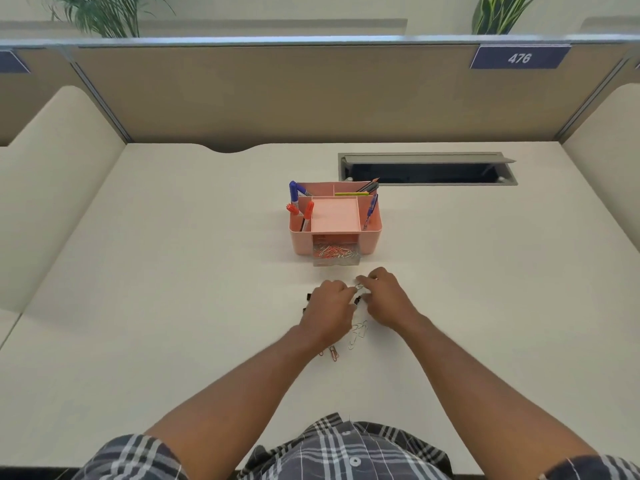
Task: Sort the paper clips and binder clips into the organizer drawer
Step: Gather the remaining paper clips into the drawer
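Observation:
A pink desk organizer [370,237] stands mid-desk, its clear drawer [335,259] pulled out and holding several orange and silver paper clips. Just in front of it, my left hand [329,306] and my right hand [386,296] meet, fingers curled over a scatter of clips. A silver paper clip [360,286] shows between the fingertips; which hand pinches it is unclear. A black binder clip [357,300] lies between the hands, and other black binder clips [307,297] peek out left of my left hand. Loose silver paper clips [358,332] and orange paper clips [333,352] lie nearer me.
The organizer's upper compartments hold pens [294,194] and pencils [360,192]. A grey cable slot [427,168] is cut into the desk behind it on the right. Tan partition walls [277,98] enclose the white desk [173,306] at back and sides.

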